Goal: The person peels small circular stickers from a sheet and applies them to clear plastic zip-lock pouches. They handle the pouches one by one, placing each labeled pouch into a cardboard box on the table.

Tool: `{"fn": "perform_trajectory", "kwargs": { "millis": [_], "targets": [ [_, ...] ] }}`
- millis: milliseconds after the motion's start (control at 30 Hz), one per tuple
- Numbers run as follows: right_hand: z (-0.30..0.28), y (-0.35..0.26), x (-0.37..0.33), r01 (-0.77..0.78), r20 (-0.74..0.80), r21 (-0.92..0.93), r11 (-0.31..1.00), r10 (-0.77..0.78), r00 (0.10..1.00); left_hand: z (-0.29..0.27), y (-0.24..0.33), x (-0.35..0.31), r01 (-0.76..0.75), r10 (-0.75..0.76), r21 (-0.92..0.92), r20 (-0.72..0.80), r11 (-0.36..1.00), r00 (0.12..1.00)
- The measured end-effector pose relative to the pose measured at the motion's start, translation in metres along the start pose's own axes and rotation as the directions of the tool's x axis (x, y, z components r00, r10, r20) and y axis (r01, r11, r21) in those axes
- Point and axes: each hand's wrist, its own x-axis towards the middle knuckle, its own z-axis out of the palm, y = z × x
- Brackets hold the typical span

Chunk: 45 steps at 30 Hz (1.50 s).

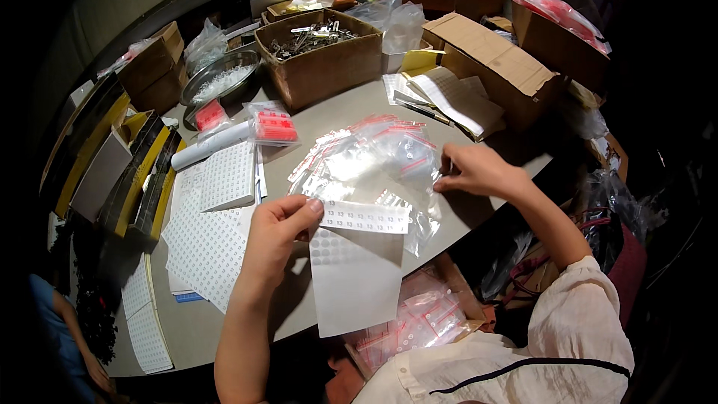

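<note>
Between the thumb and fingers of my left hand (288, 224) is a sheet of round printed stickers (351, 280). Its upper strip is folded over toward me, and its lower part hangs past the table's near edge, bare of stickers below a row of grey circles. My right hand (471, 170) is closed in a pinch at the right side of a spread of clear zip bags (351, 153) with red closure lines. What its fingertips hold, if anything, is too small to make out. A few bags near the right hand bear small round stickers.
Printed sticker sheets (206, 243) lie left of my left hand. Behind are red-edged bag packs (273, 124), a bowl of small clear pieces (221, 82), and a carton of metal parts (321, 67). An open box of bags (415, 322) sits below the near edge; a closed carton (493, 52) stands back right.
</note>
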Motion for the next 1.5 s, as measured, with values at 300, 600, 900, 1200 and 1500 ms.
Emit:
{"fn": "perform_trajectory", "kwargs": {
  "millis": [300,600,900,1200,1500],
  "targets": [
    [0.042,-0.026,-0.007,0.164,-0.401,-0.049,0.985,-0.170,0.900,-0.006,0.015,0.000,-0.099,0.097,-0.004,-0.190,0.995,0.977],
    [0.014,-0.005,-0.034,0.177,-0.101,0.192,0.965,-0.160,0.982,-0.003,0.018,-0.028,-0.044,0.027,-0.074,-0.216,0.996,0.976],
    [0.031,0.001,0.013,0.293,-0.207,0.311,0.904,-0.237,0.949,0.004,-0.028,-0.069,0.109,-0.125,-0.211,-0.065,0.971,0.990],
    [0.007,0.000,-0.003,0.086,-0.171,-0.039,0.996,-0.091,0.981,-0.026,-0.031,-0.124,-0.133,-0.011,-0.453,-0.301,0.881,0.954],
    [0.029,-0.047,-0.025,0.520,-0.121,0.094,0.849,-0.508,0.853,-0.039,-0.031,-0.152,-0.153,0.002,-0.337,-0.410,0.929,0.912]
  ]
}}
